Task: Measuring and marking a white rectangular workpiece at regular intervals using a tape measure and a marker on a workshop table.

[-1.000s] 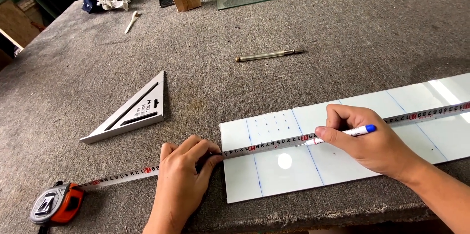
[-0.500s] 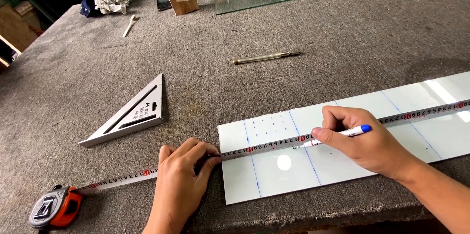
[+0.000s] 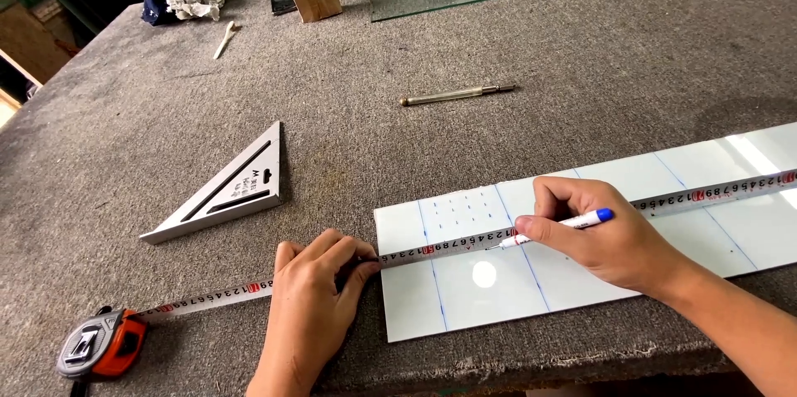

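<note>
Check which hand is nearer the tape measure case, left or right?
Left. The left hand presses the tape at the white panel's end, a short way right of the tape measure case. The right hand, holding the marker, sits farther right over the panel.
</note>
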